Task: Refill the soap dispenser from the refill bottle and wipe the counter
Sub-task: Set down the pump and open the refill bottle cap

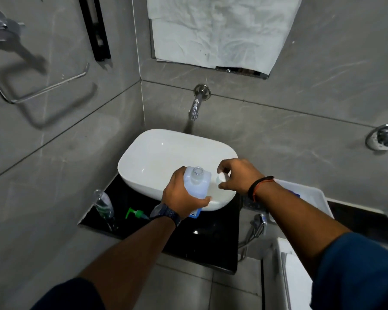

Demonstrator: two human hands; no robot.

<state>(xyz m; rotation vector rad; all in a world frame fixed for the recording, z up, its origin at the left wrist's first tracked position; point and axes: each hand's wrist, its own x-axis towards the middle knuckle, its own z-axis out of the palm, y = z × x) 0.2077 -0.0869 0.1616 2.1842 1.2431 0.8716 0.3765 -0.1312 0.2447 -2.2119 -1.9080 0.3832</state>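
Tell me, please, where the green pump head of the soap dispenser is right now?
The green pump head lies on the black counter, between the clear dispenser bottle and the left hand, just below the white basin.

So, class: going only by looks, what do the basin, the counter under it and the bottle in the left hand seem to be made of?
Basin: probably glazed ceramic, being white, smooth and glossy with soft highlights.
Counter: likely polished black stone, as it is dark and mirrors a light spot.
Bottle, held by the left hand: seemingly clear plastic, since the basin shows faintly through its walls.
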